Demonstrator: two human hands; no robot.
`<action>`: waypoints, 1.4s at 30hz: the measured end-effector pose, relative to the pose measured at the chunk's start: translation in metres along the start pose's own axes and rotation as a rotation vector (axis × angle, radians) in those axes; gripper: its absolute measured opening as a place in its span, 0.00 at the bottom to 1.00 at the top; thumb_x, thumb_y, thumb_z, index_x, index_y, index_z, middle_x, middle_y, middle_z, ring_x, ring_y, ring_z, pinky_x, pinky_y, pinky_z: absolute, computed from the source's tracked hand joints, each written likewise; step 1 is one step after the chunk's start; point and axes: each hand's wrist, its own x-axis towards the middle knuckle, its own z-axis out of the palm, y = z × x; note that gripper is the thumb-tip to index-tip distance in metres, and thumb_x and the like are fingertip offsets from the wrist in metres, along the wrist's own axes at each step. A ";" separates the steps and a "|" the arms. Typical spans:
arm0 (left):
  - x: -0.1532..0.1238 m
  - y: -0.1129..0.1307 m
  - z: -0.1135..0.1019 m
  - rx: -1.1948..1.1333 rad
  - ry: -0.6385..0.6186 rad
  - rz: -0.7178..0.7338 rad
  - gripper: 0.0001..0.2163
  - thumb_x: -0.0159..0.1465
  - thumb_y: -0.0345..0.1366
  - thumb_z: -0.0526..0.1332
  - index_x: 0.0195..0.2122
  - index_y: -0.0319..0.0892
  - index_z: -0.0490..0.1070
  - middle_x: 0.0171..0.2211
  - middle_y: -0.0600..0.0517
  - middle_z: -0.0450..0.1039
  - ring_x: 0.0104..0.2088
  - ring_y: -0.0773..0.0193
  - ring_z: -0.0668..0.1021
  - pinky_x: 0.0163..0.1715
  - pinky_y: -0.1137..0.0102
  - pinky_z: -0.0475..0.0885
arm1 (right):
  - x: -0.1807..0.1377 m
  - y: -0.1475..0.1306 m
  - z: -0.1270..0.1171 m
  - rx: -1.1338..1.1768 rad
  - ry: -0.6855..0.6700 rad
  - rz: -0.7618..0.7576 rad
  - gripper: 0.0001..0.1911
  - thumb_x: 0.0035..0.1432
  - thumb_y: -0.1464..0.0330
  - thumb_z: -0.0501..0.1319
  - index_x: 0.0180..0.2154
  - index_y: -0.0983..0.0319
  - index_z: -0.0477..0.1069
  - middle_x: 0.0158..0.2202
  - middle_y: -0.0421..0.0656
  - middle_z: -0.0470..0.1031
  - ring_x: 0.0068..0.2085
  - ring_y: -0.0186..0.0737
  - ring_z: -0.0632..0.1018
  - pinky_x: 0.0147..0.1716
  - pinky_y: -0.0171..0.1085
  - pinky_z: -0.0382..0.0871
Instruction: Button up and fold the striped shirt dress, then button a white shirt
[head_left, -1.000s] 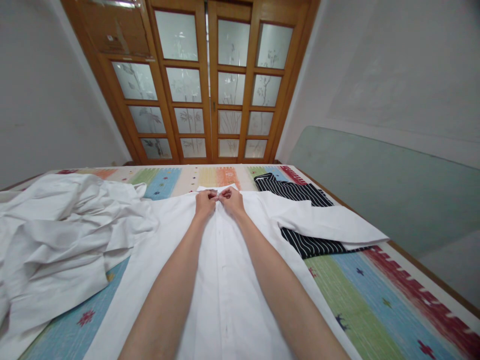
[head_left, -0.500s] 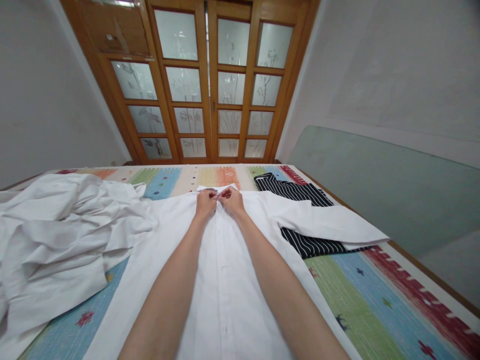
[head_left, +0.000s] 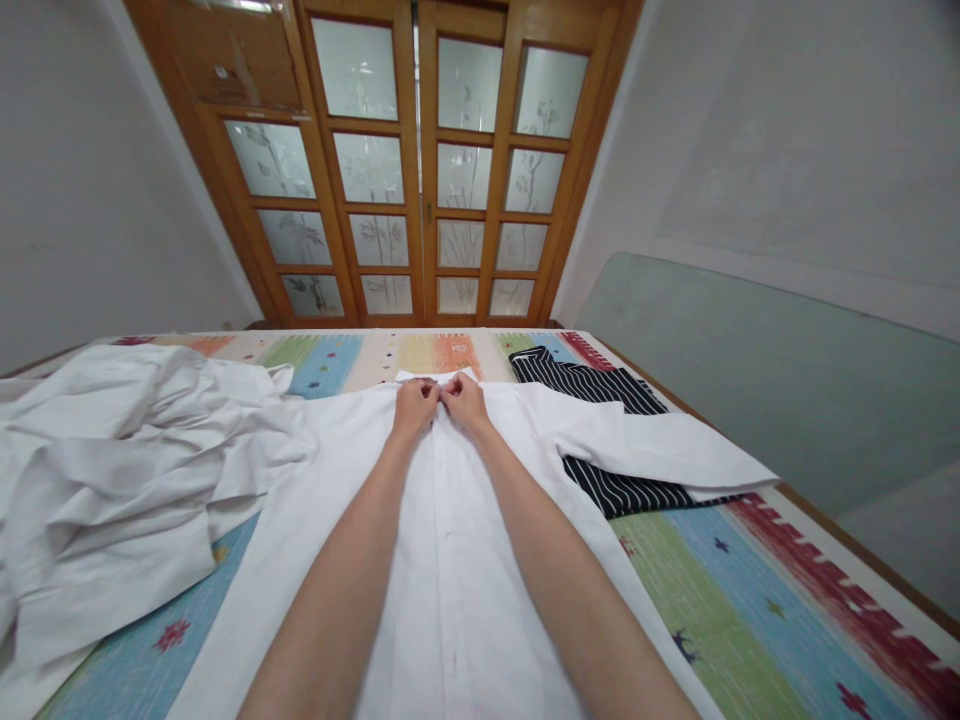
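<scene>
A white button shirt (head_left: pixel 450 560) lies flat, front up, on a bed with a striped colourful cover (head_left: pixel 750 590). Both my arms stretch along its button strip to the collar at the far end. My left hand (head_left: pixel 414 404) and my right hand (head_left: pixel 465 402) meet there, fingers pinched together on the shirt's top edges just below the collar. The fingertips touch each other. The shirt's right sleeve (head_left: pixel 645 445) spreads out to the right.
A crumpled heap of white cloth (head_left: pixel 112 470) fills the bed's left side. A black garment with thin white stripes (head_left: pixel 600 400) lies partly under the right sleeve. Wooden glass-paned doors (head_left: pixel 420 170) stand beyond the bed; a wall runs along the right.
Hardly anything differs. Both hands stay pinched at the collar, with only slight finger movement.
</scene>
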 end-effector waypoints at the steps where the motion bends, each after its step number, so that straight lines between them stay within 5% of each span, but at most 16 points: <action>1: 0.000 0.000 0.000 0.006 0.000 0.000 0.08 0.59 0.32 0.59 0.30 0.37 0.78 0.35 0.45 0.80 0.37 0.60 0.79 0.44 0.67 0.71 | 0.000 0.000 0.000 -0.002 -0.001 -0.007 0.08 0.45 0.72 0.59 0.22 0.59 0.58 0.20 0.32 0.63 0.25 0.32 0.65 0.28 0.31 0.57; 12: 0.000 -0.001 -0.002 0.077 0.025 -0.023 0.08 0.59 0.32 0.58 0.30 0.38 0.77 0.33 0.47 0.80 0.37 0.59 0.78 0.45 0.66 0.69 | 0.003 0.007 0.003 -0.086 0.021 -0.058 0.07 0.46 0.75 0.58 0.24 0.59 0.60 0.22 0.33 0.64 0.26 0.33 0.66 0.29 0.31 0.59; 16: -0.002 -0.004 -0.003 0.158 0.145 -0.128 0.02 0.56 0.30 0.61 0.31 0.39 0.73 0.32 0.47 0.76 0.38 0.57 0.76 0.44 0.65 0.69 | 0.004 0.010 0.003 -0.228 0.042 -0.127 0.06 0.46 0.76 0.59 0.27 0.60 0.64 0.28 0.38 0.68 0.32 0.36 0.69 0.36 0.34 0.63; 20: -0.004 -0.004 -0.003 0.198 0.273 -0.089 0.14 0.53 0.31 0.66 0.41 0.40 0.70 0.41 0.46 0.71 0.43 0.56 0.73 0.47 0.64 0.68 | 0.001 0.009 0.004 -0.396 0.045 -0.159 0.04 0.50 0.72 0.61 0.31 0.60 0.68 0.33 0.42 0.70 0.38 0.40 0.70 0.42 0.37 0.64; 26: -0.004 0.000 -0.002 0.264 0.119 0.058 0.10 0.56 0.25 0.60 0.37 0.43 0.74 0.40 0.46 0.71 0.46 0.54 0.71 0.50 0.62 0.66 | -0.002 0.005 0.007 -0.562 0.059 -0.113 0.03 0.51 0.69 0.62 0.32 0.60 0.71 0.36 0.45 0.71 0.41 0.44 0.70 0.44 0.39 0.64; 31: -0.005 0.001 -0.004 0.321 0.025 -0.001 0.08 0.58 0.29 0.58 0.34 0.43 0.77 0.36 0.46 0.76 0.45 0.52 0.72 0.48 0.61 0.67 | -0.001 0.006 0.006 -0.606 0.039 -0.088 0.05 0.53 0.73 0.58 0.32 0.61 0.72 0.35 0.47 0.74 0.42 0.45 0.70 0.45 0.39 0.63; 42: -0.007 0.007 -0.006 0.387 -0.031 -0.004 0.10 0.61 0.32 0.57 0.34 0.42 0.78 0.38 0.44 0.77 0.44 0.52 0.74 0.46 0.62 0.68 | 0.004 0.005 0.000 -0.309 0.101 0.007 0.12 0.53 0.75 0.53 0.36 0.61 0.73 0.33 0.43 0.77 0.36 0.39 0.75 0.41 0.35 0.66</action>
